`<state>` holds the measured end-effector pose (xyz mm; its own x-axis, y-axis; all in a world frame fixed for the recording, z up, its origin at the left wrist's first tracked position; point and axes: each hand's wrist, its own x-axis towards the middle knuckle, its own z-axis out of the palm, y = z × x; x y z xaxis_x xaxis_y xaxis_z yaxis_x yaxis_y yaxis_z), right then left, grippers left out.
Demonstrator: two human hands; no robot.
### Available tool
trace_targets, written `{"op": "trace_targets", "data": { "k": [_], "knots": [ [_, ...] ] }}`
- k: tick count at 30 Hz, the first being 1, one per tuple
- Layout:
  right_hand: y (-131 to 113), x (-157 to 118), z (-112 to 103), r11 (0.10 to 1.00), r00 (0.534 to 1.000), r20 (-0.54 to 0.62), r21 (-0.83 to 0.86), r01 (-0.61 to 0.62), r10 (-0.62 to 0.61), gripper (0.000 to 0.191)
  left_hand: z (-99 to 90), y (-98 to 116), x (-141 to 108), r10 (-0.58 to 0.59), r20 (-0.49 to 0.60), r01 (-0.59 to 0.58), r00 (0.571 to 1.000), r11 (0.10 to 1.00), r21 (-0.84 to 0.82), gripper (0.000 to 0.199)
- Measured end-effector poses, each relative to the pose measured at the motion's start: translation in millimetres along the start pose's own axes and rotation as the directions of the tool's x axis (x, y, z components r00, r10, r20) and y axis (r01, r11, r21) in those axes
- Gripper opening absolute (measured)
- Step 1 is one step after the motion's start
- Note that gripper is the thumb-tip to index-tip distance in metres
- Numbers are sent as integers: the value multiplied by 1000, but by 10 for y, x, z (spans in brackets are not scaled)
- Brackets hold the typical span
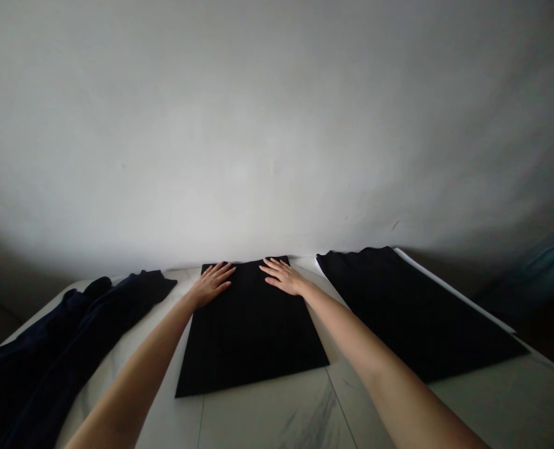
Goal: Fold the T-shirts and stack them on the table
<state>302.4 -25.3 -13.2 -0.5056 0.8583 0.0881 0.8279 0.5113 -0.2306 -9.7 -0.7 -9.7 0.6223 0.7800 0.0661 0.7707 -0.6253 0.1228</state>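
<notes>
Well, Everything Lies Flat

The left hand [210, 285] and the right hand [283, 277] are both open, fingers spread and palms down, pinching nothing. Each rests at a far corner of a flat, matte black rectangle of folded cloth [251, 330], the left partly over its edge and the right further in. That rectangle lies in the middle of a pale, marble-patterned tabletop [277, 411], just between two other pieces. On the right, a larger black cloth panel [412, 308] sits on a thin white sheet [449, 290]. On the left, a long, rumpled dark navy garment [71, 330] stretches toward the near edge of the picture. A smooth white wall [277, 125] rises behind the table.
</notes>
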Motion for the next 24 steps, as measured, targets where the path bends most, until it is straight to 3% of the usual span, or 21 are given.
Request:
{"op": "trace_targets", "data": {
  "k": [4, 8, 12, 15, 17, 19, 24],
  "knots": [
    [38, 16, 7, 999, 1000, -19, -27, -21, 21, 55, 5, -12, 9, -2, -20, 2, 1000, 1000, 11, 53],
    [-49, 3, -63, 992, 993, 36, -55, -111, 113, 57, -27, 84, 7, -52, -20, 53, 998, 995, 79, 51],
    [-547, 20, -64, 937, 941, 11, -87, -337, 339, 64, -60, 509, 21, -237, -55, 243, 970, 952, 185, 52],
    [-1115, -36, 69, 917, 917, -54, -39, -397, 395, 59, -16, 984, -72, -291, -89, 302, 953, 941, 156, 54],
    [-1419, -163, 175, 920, 918, -66, 8, -392, 392, 55, 45, 1233, -238, -313, -95, 323, 945, 939, 115, 55],
    [-1571, -372, 247, 925, 921, -83, 25, -379, 380, 56, 106, 1353, -487, -325, -113, 336, 939, 937, 96, 55],
    [-1371, -1077, 223, 929, 923, -117, -4, -370, 367, 63, 143, 1223, -1249, -284, -126, 297, 951, 949, 105, 54]
  ]
}}
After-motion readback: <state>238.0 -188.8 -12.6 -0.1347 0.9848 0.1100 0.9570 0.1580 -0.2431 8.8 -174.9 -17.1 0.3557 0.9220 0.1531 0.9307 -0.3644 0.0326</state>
